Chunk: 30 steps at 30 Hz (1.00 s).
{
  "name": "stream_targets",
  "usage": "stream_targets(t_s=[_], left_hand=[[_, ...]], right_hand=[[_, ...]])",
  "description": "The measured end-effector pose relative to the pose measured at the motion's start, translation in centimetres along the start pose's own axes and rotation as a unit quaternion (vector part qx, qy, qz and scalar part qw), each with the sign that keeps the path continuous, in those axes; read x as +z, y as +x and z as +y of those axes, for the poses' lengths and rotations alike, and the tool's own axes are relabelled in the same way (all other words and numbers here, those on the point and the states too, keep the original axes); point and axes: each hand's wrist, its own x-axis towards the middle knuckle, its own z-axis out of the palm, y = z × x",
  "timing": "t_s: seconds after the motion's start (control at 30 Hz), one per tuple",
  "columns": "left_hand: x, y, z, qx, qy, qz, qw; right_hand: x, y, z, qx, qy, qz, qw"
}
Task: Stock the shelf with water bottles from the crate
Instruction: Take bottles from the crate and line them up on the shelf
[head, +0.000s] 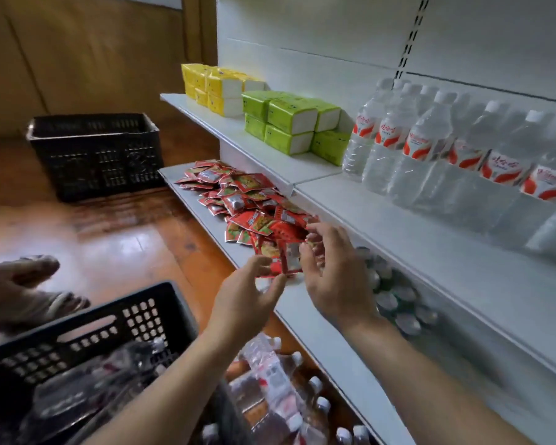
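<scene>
White shelf (398,252) fills right of my head view. Water bottles (430,149) stand upright in row on upper shelf, beside green packs (296,123). Red sachets (247,207) piled on lower shelf. My left hand (244,297) and right hand (337,277) hover near sachets, fingers spread loose, grasping nothing. Black crate (87,335) sits bottom left; more bottles (270,387) lie beside it, below my forearms.
</scene>
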Motion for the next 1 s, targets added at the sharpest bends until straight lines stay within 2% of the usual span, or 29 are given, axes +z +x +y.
stream_targets(t_s=[0.1, 0.27, 0.37, 0.47, 0.57, 0.63, 0.67, 0.73, 0.87, 0.93, 1.0], left_hand=[[-2.8, -4.4, -4.9, -0.073, -0.012, 0.020, 0.997], [-6.5, -11.9, -12.6, -0.220, -0.025, 0.059, 0.973], [-7.8, -15.9, -16.6, -0.341, 0.031, 0.012, 0.939], [-8.2, -19.8, -20.4, -0.462, 0.079, -0.061, 0.881], [-7.4, -22.5, -23.1, -0.537, 0.046, -0.023, 0.842], [-6.7, -22.7, -24.0, -0.551, 0.022, -0.004, 0.834], [-6.3, -22.6, -24.2, -0.555, 0.017, -0.013, 0.832], [-6.1, -22.4, -24.3, -0.560, 0.028, -0.033, 0.827], [-7.1, -22.8, -24.8, -0.567, 0.103, -0.052, 0.816], [-7.5, -23.0, -25.6, -0.557, 0.108, -0.063, 0.821], [-7.6, -23.1, -26.0, -0.540, 0.129, -0.077, 0.828]], right_hand=[[3.9, -4.3, -3.9, -0.009, 0.057, -0.051, 0.997], [10.2, -11.6, -8.9, 0.033, 0.115, -0.162, 0.980], [13.5, -16.2, -11.3, 0.040, 0.138, -0.279, 0.950], [16.8, -20.7, -12.7, 0.050, 0.076, -0.493, 0.865], [19.8, -24.7, -12.7, 0.079, -0.002, -0.659, 0.748], [21.3, -26.5, -12.6, 0.093, -0.028, -0.719, 0.688], [22.0, -27.2, -12.5, 0.102, -0.034, -0.737, 0.667], [23.2, -28.4, -12.2, 0.118, -0.036, -0.748, 0.652], [24.9, -30.9, -12.4, 0.182, -0.004, -0.729, 0.660], [25.4, -31.7, -12.9, 0.215, 0.017, -0.729, 0.649], [25.6, -31.9, -13.4, 0.217, 0.011, -0.717, 0.663]])
